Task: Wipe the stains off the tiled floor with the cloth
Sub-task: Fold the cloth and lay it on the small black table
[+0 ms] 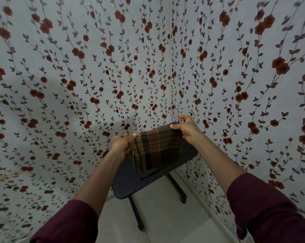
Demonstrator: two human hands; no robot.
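A brown checked cloth [154, 149] with a reddish stripe hangs stretched between both hands, above a dark stool. My left hand [121, 144] pinches its upper left corner. My right hand [186, 128] pinches the upper right corner, a little higher and nearer the wall corner. The pale tiled floor [167, 216] shows below, between my forearms; no stain on it is plain to see from here.
A dark stool [130, 183] with thin black legs stands in the room corner under the cloth. Flowered wallpaper [78, 85] covers both walls, which meet in a vertical seam behind the hands. Maroon sleeves cover my upper forearms.
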